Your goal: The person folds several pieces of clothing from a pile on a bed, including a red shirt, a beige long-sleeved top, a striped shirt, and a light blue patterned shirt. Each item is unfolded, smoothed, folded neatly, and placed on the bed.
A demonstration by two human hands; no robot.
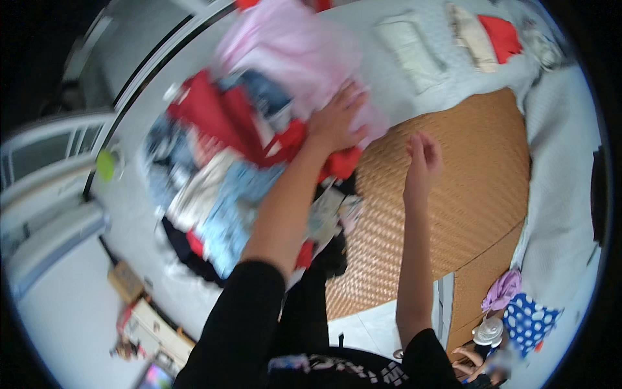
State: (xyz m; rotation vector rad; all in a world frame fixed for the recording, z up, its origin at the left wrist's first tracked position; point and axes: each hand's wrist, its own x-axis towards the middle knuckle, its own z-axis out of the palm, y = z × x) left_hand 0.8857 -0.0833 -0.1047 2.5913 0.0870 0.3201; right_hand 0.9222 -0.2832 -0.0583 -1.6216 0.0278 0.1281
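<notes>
My left hand (337, 120) reaches over a large heap of clothes with its fingers spread. It rests against a pale pink cloth (295, 55), blurred by motion, at the top of the heap. A dark red garment (223, 120), a bright red one (340, 163), a light blue one (236, 201) and a cream one (201, 188) lie around my left forearm. To the right, my right hand (424, 154) hovers above a woven tan mat (453, 194). Its fingers are curled together, and nothing shows in them.
Folded clothes lie at the far right: a pale green piece (411, 52), a beige one (472, 35) and a red one (500, 37). Near the lower right are a purple cloth (502, 290), a blue polka-dot cloth (528, 319) and another person's limbs (470, 363). A cabinet (155, 330) stands lower left.
</notes>
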